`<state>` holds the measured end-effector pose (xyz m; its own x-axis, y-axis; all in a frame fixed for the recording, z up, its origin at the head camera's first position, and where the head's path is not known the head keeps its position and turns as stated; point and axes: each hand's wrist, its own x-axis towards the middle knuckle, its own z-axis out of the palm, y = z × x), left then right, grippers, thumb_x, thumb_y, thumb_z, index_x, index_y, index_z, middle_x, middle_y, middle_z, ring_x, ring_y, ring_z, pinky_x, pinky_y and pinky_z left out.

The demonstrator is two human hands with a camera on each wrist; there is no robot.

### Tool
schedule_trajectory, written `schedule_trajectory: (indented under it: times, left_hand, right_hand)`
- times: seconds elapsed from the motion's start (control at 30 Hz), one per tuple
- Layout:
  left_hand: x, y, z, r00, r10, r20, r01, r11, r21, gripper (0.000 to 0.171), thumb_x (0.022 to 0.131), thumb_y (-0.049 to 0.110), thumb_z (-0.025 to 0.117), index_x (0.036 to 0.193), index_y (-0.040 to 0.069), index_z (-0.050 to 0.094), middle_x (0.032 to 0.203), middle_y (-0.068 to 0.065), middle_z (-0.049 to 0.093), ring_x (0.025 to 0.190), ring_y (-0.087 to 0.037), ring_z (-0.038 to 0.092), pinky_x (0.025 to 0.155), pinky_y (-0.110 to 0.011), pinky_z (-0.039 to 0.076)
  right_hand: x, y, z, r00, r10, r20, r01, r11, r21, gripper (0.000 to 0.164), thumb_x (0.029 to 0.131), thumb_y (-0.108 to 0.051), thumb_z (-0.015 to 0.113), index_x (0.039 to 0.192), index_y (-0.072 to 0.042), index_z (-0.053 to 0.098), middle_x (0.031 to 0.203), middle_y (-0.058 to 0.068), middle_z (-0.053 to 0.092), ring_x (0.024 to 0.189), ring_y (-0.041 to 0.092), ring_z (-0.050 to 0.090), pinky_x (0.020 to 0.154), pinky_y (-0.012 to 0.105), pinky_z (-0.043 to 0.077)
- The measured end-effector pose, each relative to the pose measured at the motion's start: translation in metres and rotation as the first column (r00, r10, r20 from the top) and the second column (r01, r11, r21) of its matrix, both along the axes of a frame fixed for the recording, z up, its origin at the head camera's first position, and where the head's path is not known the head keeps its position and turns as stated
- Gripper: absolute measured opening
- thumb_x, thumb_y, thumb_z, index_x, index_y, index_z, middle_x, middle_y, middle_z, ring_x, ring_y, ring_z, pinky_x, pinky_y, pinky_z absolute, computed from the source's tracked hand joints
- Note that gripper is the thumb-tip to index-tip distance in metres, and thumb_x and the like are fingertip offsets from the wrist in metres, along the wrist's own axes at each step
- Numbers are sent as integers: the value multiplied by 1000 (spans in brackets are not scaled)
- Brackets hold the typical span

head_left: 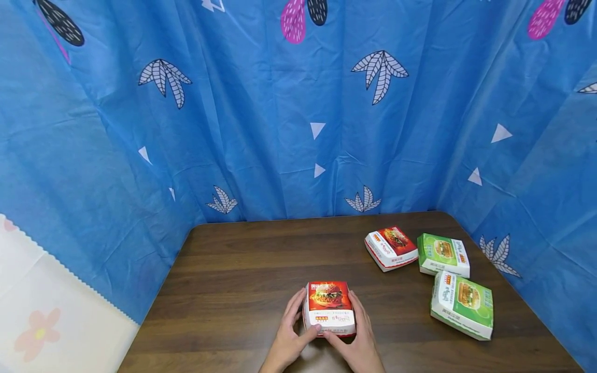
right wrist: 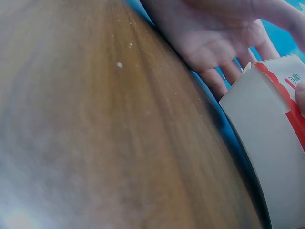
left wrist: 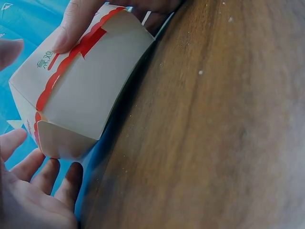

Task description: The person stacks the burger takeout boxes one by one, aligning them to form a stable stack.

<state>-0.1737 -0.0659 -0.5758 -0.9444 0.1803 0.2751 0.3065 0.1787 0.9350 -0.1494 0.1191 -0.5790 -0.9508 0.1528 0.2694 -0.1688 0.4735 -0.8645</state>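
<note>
A red and white burger box [head_left: 328, 310], lid down, is at the table's near middle. My left hand [head_left: 288, 339] holds its left side, thumb at the front edge. My right hand [head_left: 358, 342] grips the opposite side, its thumb also at the front. In the left wrist view the box [left wrist: 90, 81] shows a pale lower wall under a red scalloped lid edge, with fingers of the left hand [left wrist: 40, 193] at its side. The right wrist view has the right hand [right wrist: 214, 43] beside the box [right wrist: 262, 124]. Whether its base touches the table cannot be told.
At the back right of the brown wooden table [head_left: 224, 290] lies another red burger box [head_left: 392, 248]. A green burger box [head_left: 443, 254] stands beside it, and a second green one [head_left: 463, 304] sits nearer me. Blue patterned curtains [head_left: 280, 103] hang around the table.
</note>
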Motion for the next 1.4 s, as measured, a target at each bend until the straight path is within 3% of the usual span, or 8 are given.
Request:
schedule_trajectory:
  times: [0.13,0.3,0.8,0.87,0.97,1.1,1.23,1.4]
  left_hand:
    - [-2,-2,-3,999,-20,-44,17,998,-56,78,82,26,75,149,21,35,154,-8,31,138,-18,35,103,-33,45]
    - [-2,-2,-2,999,-14,-51,8,994,-107,79,82,31,75,150,21,34,154,-6,31,137,-17,34,102,-35,45]
    - [-5,-2,-2,997,1,-72,-10,993,-117,80,82,33,76,149,20,34,154,-9,31,138,-26,35,104,-42,44]
    - [-6,-2,-1,997,-2,-79,-7,994,-113,80,82,33,76,149,20,34,154,-11,31,138,-27,35,105,-43,44]
    - [-8,-3,0,996,-10,-86,0,994,-114,81,82,33,76,150,20,33,154,-13,31,138,-26,34,106,-43,43]
    - [-8,-4,1,996,-19,-92,8,993,-115,81,82,33,76,150,18,33,153,-14,31,138,-24,35,106,-38,44]
    - [-5,-5,0,997,-15,-71,8,995,-102,81,82,33,76,150,20,34,153,-13,31,138,-24,34,106,-36,43]
    - [-2,-6,-4,998,-17,-66,11,996,-85,80,82,31,76,149,20,34,153,-12,32,139,-22,34,107,-35,43]
  right_hand:
    - [-1,1,0,1000,1,-6,-1,1000,8,105,62,-49,87,149,-33,30,154,-5,33,136,18,31,106,53,31]
    - [-1,1,2,1000,6,-14,-6,1000,7,104,63,-48,87,149,-33,31,154,-5,33,136,17,31,106,52,31]
    - [-2,2,3,1000,-1,-16,1,1000,23,105,64,-48,87,150,-26,32,153,-1,34,136,19,32,106,53,33]
    - [-2,2,3,1000,-3,-26,4,999,31,105,64,-46,87,150,-25,31,153,0,34,135,20,32,106,48,32]
    - [-3,3,4,999,-1,-36,1,1000,9,104,65,-42,87,150,-24,31,154,0,33,136,19,31,108,27,28]
    - [-3,4,5,1000,7,-13,-8,998,-61,100,69,-39,86,150,-24,30,155,0,31,137,19,29,99,0,19]
    - [-1,6,7,1000,-2,13,3,997,-79,98,71,-38,85,150,-22,30,155,-2,31,135,9,28,98,0,26]
    - [3,13,11,1000,-24,-11,23,996,-86,96,71,-27,87,150,-21,32,154,-2,33,131,-9,26,99,4,32]
